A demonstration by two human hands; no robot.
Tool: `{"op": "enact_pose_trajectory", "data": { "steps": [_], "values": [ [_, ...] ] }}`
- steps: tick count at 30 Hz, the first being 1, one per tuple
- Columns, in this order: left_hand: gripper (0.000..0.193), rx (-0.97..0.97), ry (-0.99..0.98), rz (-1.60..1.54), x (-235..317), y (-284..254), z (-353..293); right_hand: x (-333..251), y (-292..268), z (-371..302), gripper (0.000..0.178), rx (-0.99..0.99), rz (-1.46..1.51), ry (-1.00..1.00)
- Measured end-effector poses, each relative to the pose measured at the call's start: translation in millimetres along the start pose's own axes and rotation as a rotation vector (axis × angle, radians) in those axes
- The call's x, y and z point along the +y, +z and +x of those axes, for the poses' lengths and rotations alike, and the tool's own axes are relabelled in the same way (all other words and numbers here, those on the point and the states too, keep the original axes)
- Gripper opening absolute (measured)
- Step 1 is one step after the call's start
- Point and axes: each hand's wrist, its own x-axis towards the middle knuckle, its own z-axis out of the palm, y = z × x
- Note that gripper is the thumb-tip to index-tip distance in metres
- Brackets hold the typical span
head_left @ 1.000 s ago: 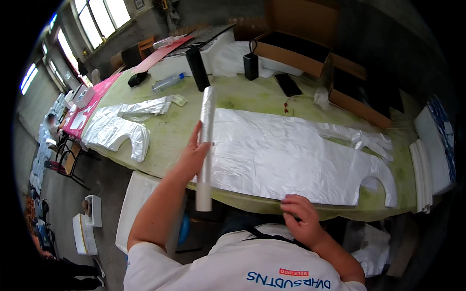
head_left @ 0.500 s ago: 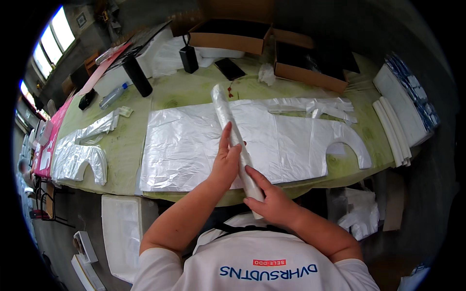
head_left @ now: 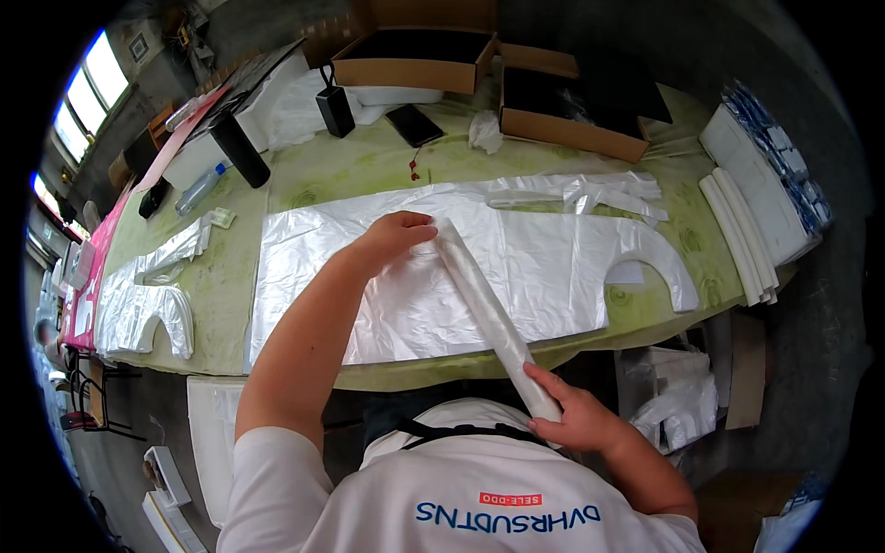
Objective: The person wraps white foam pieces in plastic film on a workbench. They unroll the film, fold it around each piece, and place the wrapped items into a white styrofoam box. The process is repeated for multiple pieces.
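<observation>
A rolled-up tube of thin clear plastic film (head_left: 489, 309) slants across my front, its far end up over the table and its near end by my waist. My left hand (head_left: 398, 238) is closed at the far end, fingertips against the film's edge. Around the near end, my right hand (head_left: 573, 415) is wrapped with the thumb on one side. Beneath the roll a stack of flat, shiny plastic aprons (head_left: 562, 263) lies spread, with a curved loop at the right and narrow strips behind. Another folded plastic apron (head_left: 147, 300) lies at the left.
A green cloth covers the table (head_left: 369, 175). Along the back are open cardboard boxes (head_left: 576, 129), a phone (head_left: 415, 124), a black power bank (head_left: 334, 106), a black cylinder (head_left: 240, 152) and a plastic bottle (head_left: 200, 189). White rolls (head_left: 737, 240) stand beside a box of blue packets (head_left: 774, 147) at the right.
My left hand has gone from the roll's middle to its far end. My right hand has shifted right and nearer to me, and the roll now slants more.
</observation>
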Motion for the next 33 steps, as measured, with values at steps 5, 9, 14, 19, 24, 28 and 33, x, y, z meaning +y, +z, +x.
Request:
{"op": "enact_pose_trajectory", "data": {
  "steps": [5, 9, 14, 19, 24, 28, 33],
  "values": [
    [0.032, -0.137, -0.107, 0.195, 22, -3, 17, 11, -4, -1, 0.086, -0.01, 0.006, -0.074],
    [0.019, -0.117, -0.172, -0.014, 20, -7, 28, 7, -12, 5, 0.086, -0.085, -0.005, -0.004],
    [0.018, -0.023, -0.199, -0.144, 10, -25, 41, -13, -6, 29, 0.094, -0.048, -0.03, -0.049],
    [0.016, 0.064, -0.195, -0.101, 1, -32, 46, -22, 4, 29, 0.111, -0.013, -0.111, 0.018],
    [0.018, -0.043, -0.066, 0.298, -6, -20, 55, -9, -15, -27, 0.11, -0.061, -0.228, 0.243],
    [0.031, -0.039, 0.3, 0.897, -44, -31, 87, 7, -24, -81, 0.09, -0.095, -0.244, 0.316],
    [0.022, -0.004, 0.293, 0.964, -28, -19, 97, 29, -32, -140, 0.072, -0.032, -0.081, 0.468]
  ]
}}
